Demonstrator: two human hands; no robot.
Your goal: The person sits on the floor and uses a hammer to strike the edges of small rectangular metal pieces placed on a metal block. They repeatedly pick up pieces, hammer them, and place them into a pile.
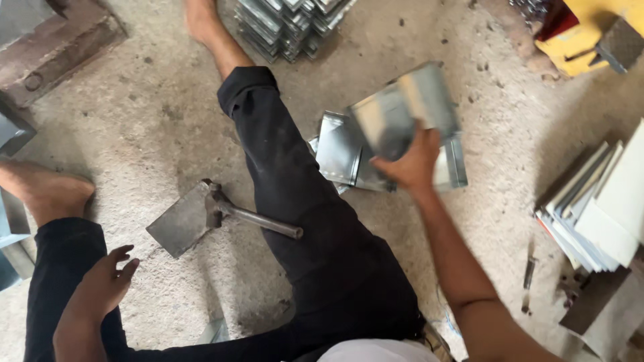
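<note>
- The person sits on the rough grey concrete floor (147, 114) in black trousers (295, 201), with bare feet stretched out.
- A tall stack of flat white and grey sheets (597, 208) leans at the person's right side, well apart from the hands.
- A pile of shiny folded metal pieces (292, 23) lies far off, near one foot.
- The right hand (410, 164) is clamped on a shiny bent silver metal piece (402, 110), thumb under and fingers on top. It holds the piece tilted, just above a small heap of like silver metal pieces (345, 154) on the floor beside the leg.
- This looks like the step of lifting one piece off that heap. The grip must stay firm, since the edges look thin and sharp.
- The held piece is blurred, smooth and bright, with folded-up sides.
- A dark flat-headed iron tool with a round handle (201, 218) lies on the floor between the legs.
- The left hand (107, 281) rests on the left knee, fingers loosely apart, holding nothing.
</note>
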